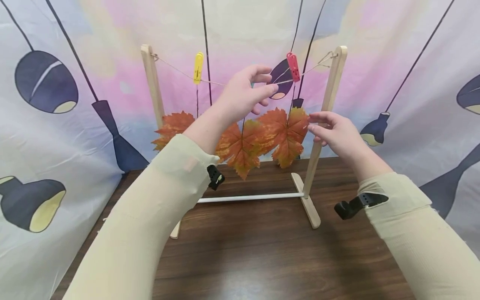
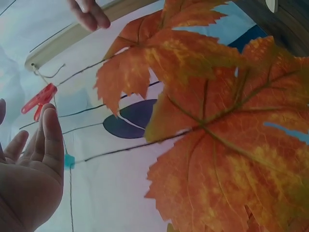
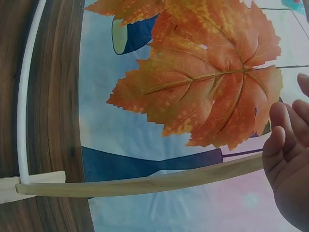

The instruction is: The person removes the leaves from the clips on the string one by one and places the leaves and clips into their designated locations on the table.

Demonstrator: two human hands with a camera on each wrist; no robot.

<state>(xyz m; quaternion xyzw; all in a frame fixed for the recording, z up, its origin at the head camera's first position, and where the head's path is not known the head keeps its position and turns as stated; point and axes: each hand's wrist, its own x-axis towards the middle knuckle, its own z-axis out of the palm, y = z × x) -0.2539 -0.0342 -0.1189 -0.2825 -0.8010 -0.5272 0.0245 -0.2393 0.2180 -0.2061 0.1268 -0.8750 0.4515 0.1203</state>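
Note:
Three orange maple leaves hang by their stems from a string: a left leaf (image 1: 175, 125), a middle leaf (image 1: 241, 148) and a right leaf (image 1: 288, 135). A yellow clothespin (image 1: 198, 68) and a red clothespin (image 1: 293, 67) clip the outer stems. Of a teal clip (image 2: 70, 161) at the middle stem only a bit shows; the left hand hides the rest. My left hand (image 1: 245, 91) is around the string there, thumb and fingers apart. Beside the right leaf's edge is my right hand (image 1: 335, 135), fingers loosely bent and holding nothing; whether it touches the leaf I cannot tell.
The string runs between two wooden posts, the right post (image 1: 330, 91) standing close to my right hand. A white rod (image 1: 251, 197) joins their feet above the dark wooden table (image 1: 255, 254). A printed cloth (image 1: 123, 25) hangs behind.

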